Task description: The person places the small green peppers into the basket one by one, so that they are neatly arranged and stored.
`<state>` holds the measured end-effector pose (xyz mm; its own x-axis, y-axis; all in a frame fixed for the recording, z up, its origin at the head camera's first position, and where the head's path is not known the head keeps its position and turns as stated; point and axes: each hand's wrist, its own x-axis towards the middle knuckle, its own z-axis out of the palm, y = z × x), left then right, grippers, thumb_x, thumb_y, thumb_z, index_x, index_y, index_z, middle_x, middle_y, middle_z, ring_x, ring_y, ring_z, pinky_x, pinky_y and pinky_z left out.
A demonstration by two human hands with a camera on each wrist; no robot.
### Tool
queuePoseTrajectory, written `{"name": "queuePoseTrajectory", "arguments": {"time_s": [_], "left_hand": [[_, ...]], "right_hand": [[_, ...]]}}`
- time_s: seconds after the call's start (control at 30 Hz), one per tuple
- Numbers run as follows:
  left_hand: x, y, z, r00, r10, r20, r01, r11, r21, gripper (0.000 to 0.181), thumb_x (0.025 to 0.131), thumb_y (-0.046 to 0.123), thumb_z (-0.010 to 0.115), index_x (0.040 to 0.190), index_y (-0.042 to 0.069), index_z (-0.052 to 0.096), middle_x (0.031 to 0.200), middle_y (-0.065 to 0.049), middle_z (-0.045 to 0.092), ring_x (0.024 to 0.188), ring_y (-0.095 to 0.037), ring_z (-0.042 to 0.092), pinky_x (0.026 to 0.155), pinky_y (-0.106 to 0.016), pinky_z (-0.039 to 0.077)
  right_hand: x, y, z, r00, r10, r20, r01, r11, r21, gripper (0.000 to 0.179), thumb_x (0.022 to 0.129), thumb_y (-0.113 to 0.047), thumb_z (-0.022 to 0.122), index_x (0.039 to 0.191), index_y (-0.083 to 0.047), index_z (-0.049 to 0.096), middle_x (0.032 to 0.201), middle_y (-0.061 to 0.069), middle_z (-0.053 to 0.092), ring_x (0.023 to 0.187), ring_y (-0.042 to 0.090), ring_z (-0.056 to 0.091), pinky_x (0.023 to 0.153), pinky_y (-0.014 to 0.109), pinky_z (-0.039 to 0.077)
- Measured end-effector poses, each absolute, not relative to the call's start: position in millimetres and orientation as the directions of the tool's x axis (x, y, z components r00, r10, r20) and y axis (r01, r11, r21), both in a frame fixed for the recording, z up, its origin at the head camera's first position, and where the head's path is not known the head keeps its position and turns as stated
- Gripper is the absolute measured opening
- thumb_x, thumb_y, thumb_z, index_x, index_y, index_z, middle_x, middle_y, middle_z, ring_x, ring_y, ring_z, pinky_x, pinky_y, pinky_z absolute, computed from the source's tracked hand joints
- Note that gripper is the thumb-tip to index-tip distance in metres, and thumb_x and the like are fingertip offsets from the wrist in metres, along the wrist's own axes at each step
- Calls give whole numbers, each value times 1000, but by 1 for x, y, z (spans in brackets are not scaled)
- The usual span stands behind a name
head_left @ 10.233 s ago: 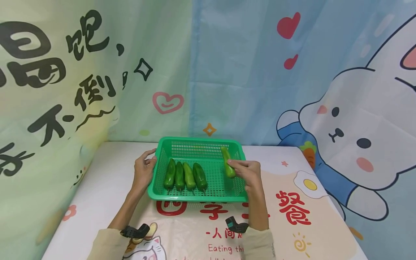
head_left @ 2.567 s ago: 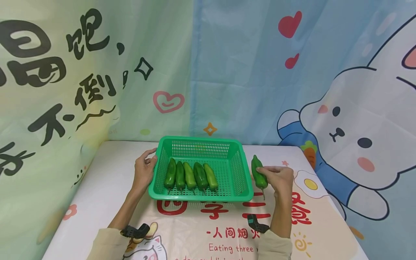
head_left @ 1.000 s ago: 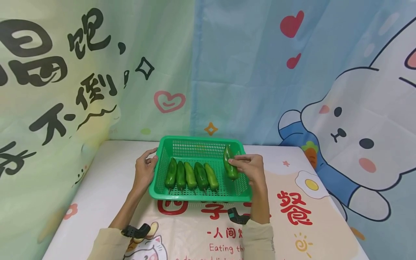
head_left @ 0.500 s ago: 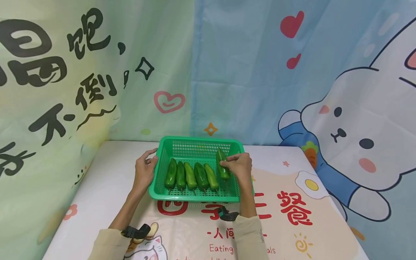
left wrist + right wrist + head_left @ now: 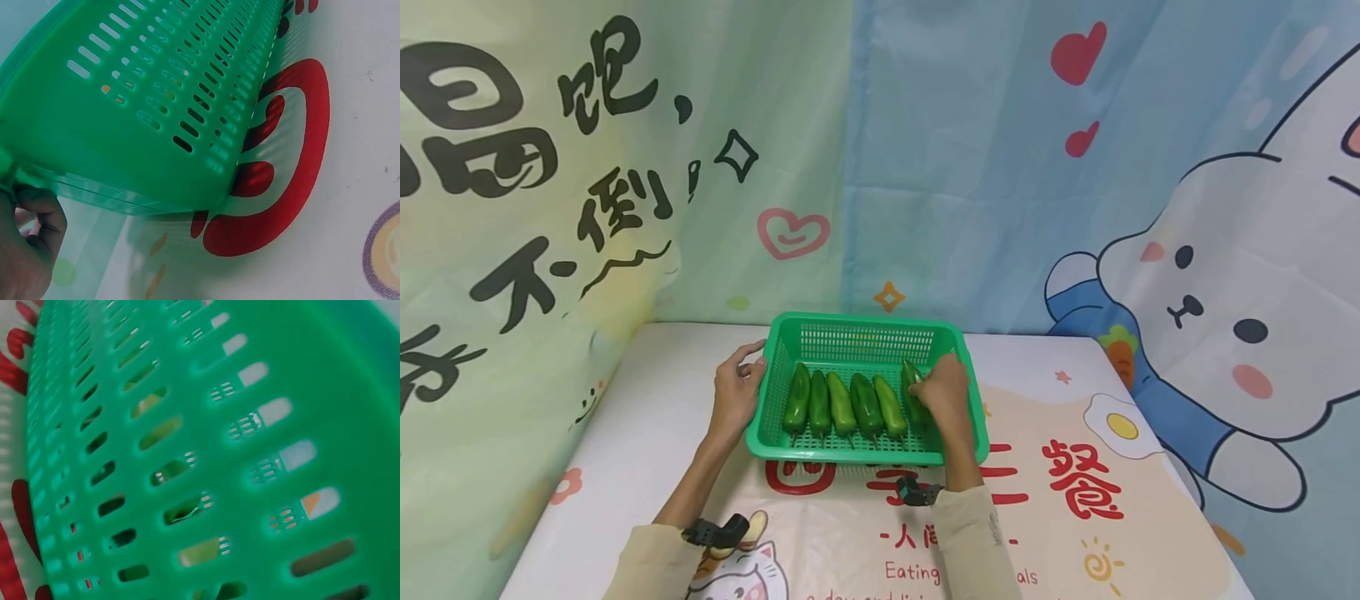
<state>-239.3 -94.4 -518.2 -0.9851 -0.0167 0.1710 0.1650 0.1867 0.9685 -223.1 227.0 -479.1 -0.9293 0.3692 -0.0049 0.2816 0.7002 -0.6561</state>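
A green plastic basket (image 5: pixel 850 457) stands on the table, with several green chili peppers (image 5: pixel 841 408) lying side by side along its left and middle floor. My left hand (image 5: pixel 735 392) holds the basket's left rim; the left wrist view shows its thumb and curled fingers (image 5: pixel 53 219) at that rim. Inside the right part of the basket, my right hand (image 5: pixel 946 392) pinches a dark green pepper (image 5: pixel 911 372) low beside the row's right end. The hand covers part of this pepper. In the right wrist view the slotted basket wall (image 5: pixel 325 400) hides the hand.
A printed cloth (image 5: pixel 1075 533) with red characters, a fried egg and a cat covers the table. Behind it hangs a printed curtain (image 5: pixel 910 233) with a rabbit. Table surface shows on both sides of the basket.
My right hand has carried the dark pepper from right of the basket into it, then left and down beside the row. The row has gained a light green pepper. The left hand stays.
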Motion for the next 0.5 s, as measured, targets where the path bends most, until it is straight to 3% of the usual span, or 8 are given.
{"name": "queuePoseTrajectory", "arguments": {"time_s": [0.17, 0.5], "left_hand": [[-240, -93, -520, -984, -13, 177, 171, 183, 968, 41, 116, 15, 52, 154, 0, 59, 98, -35, 76, 68, -6, 72, 62, -20, 58], [-239, -94, -519, -984, -19, 178, 171, 196, 966, 40, 116, 17, 52, 153, 2, 60, 99, -35, 76, 69, -6, 73, 62, -21, 59]], "right_hand": [[-223, 225, -478, -941, 337, -20, 272, 723, -635, 26, 80, 2, 91, 90, 10, 68, 86, 25, 71, 78, 31, 65, 64, 44, 59], [-229, 222, -483, -962, 265, -58, 246, 763, -597, 40, 79, 5, 87, 111, 15, 66, 105, 33, 70, 94, 42, 69, 74, 50, 62]]}}
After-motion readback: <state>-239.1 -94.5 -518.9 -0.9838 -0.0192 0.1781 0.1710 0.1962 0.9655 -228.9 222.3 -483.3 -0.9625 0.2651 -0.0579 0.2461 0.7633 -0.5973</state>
